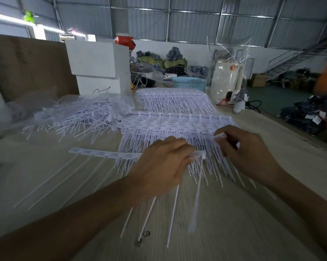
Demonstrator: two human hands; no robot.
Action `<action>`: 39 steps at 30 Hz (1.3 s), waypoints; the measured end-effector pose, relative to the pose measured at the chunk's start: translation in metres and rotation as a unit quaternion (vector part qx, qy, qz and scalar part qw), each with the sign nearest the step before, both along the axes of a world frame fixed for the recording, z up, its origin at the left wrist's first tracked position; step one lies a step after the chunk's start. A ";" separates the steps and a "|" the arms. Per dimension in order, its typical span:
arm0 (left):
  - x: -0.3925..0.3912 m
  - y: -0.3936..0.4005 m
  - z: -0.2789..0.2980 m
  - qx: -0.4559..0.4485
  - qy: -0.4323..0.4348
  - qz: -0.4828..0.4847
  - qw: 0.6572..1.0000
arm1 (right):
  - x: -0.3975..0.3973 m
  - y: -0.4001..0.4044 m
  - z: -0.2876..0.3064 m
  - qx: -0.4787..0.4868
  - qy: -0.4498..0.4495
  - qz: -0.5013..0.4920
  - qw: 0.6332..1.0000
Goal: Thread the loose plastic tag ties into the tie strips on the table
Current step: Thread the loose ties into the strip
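A white tie strip (104,153) lies across the table in front of me, its long thin tails fanning toward the near edge. My left hand (160,164) grips the strip's right end with curled fingers. My right hand (243,147) pinches a white tie piece (220,136) just right of that end; the piece is blurred. Behind both hands lies a stack of tie strips (176,121) with tails pointing at me. A heap of loose tag ties (83,115) sits at the left, partly in clear plastic.
A second stack of strips (172,98) lies farther back. White boxes (98,66), a blue basket (189,82) and a white appliance (226,80) in clear wrap stand behind it. A brown board (27,65) rises at the left. The table's right edge (291,132) runs diagonally.
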State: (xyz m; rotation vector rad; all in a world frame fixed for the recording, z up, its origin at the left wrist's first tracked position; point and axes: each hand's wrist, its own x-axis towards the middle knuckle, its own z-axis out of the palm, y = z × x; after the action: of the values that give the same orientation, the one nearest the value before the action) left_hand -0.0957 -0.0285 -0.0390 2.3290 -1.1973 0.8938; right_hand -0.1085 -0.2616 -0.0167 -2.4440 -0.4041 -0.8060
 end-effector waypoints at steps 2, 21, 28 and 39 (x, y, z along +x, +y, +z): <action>-0.002 -0.004 -0.001 0.008 -0.023 -0.015 1.000 | 0.002 -0.012 0.006 0.059 0.036 -0.020 0.997; 0.015 0.011 0.005 -0.122 0.200 -0.042 0.971 | -0.014 0.033 -0.002 0.368 0.253 0.151 0.882; 0.018 0.014 0.001 -0.088 0.135 0.006 0.987 | -0.019 0.036 -0.003 0.313 0.219 0.194 0.903; 0.015 0.014 0.004 -0.060 0.133 -0.010 0.989 | -0.022 0.036 -0.001 0.214 0.146 0.190 0.947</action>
State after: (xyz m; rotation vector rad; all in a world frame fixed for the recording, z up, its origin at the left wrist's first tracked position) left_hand -0.0804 -0.0147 -0.0352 2.2497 -1.0252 0.6074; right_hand -0.1303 -0.2252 -0.0174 -1.9514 -0.5047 -0.3163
